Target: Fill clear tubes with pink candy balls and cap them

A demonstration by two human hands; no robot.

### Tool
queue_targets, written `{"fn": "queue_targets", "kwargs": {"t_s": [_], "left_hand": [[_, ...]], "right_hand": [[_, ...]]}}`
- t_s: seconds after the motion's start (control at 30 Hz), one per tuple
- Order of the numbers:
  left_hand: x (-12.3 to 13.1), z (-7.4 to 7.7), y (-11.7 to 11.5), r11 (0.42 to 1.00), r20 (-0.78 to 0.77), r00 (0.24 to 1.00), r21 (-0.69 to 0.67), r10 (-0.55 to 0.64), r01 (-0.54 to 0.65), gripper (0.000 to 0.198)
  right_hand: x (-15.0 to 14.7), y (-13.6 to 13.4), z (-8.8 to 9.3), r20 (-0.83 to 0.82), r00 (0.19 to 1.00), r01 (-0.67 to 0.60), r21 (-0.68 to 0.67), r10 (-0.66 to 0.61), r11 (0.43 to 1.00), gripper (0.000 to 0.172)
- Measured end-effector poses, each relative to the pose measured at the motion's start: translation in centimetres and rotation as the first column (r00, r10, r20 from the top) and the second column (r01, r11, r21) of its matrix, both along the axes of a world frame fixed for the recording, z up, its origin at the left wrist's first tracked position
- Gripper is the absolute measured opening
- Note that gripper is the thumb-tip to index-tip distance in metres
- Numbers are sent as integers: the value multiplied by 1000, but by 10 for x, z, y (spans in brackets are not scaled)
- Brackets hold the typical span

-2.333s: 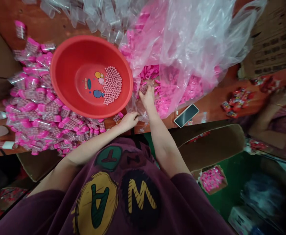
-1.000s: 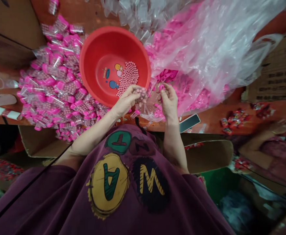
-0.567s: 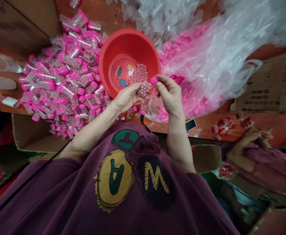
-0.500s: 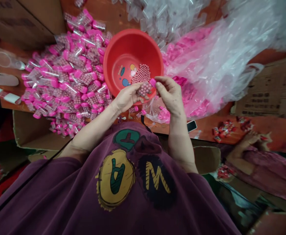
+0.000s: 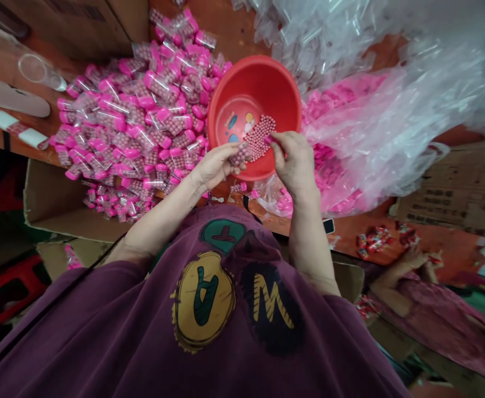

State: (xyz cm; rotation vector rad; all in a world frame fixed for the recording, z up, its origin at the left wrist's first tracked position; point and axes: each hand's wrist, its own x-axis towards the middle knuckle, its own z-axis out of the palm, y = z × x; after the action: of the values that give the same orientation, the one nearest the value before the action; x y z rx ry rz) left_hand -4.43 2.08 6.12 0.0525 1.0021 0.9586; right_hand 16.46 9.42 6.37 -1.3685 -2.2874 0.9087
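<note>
Over the near rim of a red basin (image 5: 255, 63), my left hand (image 5: 217, 166) is closed around a small clear jar (image 5: 239, 155) filled with pink beads. My right hand (image 5: 295, 160) pinches a bright pink cap (image 5: 269, 139), held apart from the jar on its right. Loose pink beads (image 5: 262, 130) lie in the bottom of the basin, beside printed cartoon figures. A large heap of filled jars with pink caps (image 5: 142, 119) spreads to the left of the basin.
Right of the basin lies a plastic bag of pink caps (image 5: 342, 110). Clear empty containers (image 5: 308, 38) are piled behind it. Cardboard boxes (image 5: 72, 210) stand at the table edge. A phone (image 5: 328, 226) lies near the front; another person's arm (image 5: 395, 282) is at right.
The pink cap, close against the jar before, is now separated from it by a gap. The whole view has shifted, so the basin and heap appear farther right.
</note>
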Motion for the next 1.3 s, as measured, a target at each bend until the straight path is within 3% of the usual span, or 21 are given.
{"fn": "queue_targets", "kwargs": {"t_s": [0.13,0.27,0.4,0.7,0.93,1.13,1.3], "left_hand": [[3,-1,-4,999,5,999,5,39,-39,15],[11,-2,-5,994,3,994,9,107,-107,3],[15,-2,-5,991,11,992,28,128,-128,4],[17,4,-6,994,45,993,11,112,-113,9],[29,19,-6,987,-58,986,-41,154,-157,7],[36,44,-4,987,-114,985,-83,129,-138,9],[28,39,-2,997,-65,995,-16,73,-74,8]], "right_hand": [[-23,-16,-5,-266,949,125,-177,-170,976,43],[-38,-30,-9,-347,903,165,-262,-253,951,42],[-40,-37,-11,-399,851,220,-319,-341,922,37],[-40,-42,-1,-387,887,213,-140,-252,967,26],[-42,-54,3,-291,916,245,-137,-275,960,37],[-43,-64,27,-109,967,219,-93,-229,971,49],[-26,-61,35,-160,978,112,-136,-133,984,44]]}}
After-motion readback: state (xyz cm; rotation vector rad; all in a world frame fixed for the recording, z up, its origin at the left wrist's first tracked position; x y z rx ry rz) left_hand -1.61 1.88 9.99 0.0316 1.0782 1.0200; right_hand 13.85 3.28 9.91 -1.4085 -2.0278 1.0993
